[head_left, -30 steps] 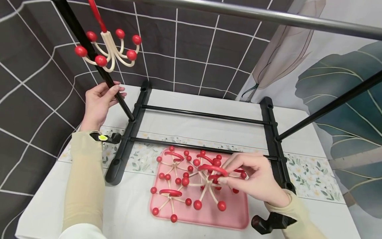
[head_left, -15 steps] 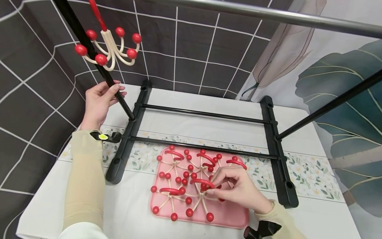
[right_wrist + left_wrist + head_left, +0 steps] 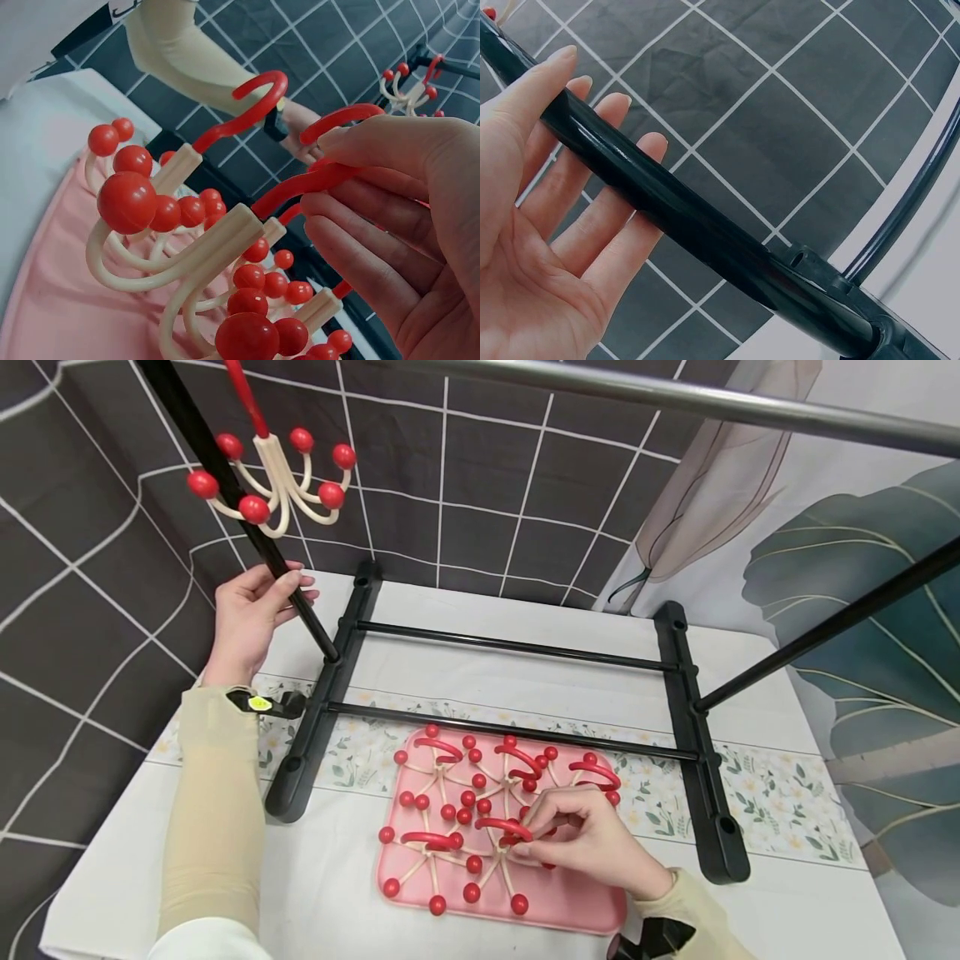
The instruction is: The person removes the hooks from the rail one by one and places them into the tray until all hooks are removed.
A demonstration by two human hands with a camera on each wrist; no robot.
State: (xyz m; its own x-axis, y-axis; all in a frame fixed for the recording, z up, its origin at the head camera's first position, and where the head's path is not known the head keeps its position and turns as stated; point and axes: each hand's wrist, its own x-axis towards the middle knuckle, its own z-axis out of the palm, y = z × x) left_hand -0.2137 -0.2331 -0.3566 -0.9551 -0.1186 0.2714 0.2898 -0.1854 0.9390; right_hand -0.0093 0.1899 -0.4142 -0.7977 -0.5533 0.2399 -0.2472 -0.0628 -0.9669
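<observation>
At the left, my left hand (image 3: 247, 618) holds the rack's slanting black pole (image 3: 316, 627); in the left wrist view the thumb lies across the near side of the pole (image 3: 682, 206), with fingers behind it. My right hand (image 3: 596, 843) pinches the red curved top of a multi-arm hook hanger (image 3: 487, 823) between thumb and fingers. The right wrist view shows this hanger's ivory stem (image 3: 225, 236) and its ball-tipped arms, low over the pink tray (image 3: 558, 917). Similar hangers stand on the tray around it, one hanger (image 3: 429, 852) just to its left.
Another hanger (image 3: 277, 485) hangs at upper left beside the pole. A silver bar (image 3: 675, 397) crosses overhead. The rack's black base has two crossbars and a right foot (image 3: 701, 760) on the white table (image 3: 330, 877). A grey gridded curtain (image 3: 480, 477) stands behind.
My right hand has brought the hanger left and down into the front of the tray, then shifted slightly farther left. The left hand keeps its place on the pole.
</observation>
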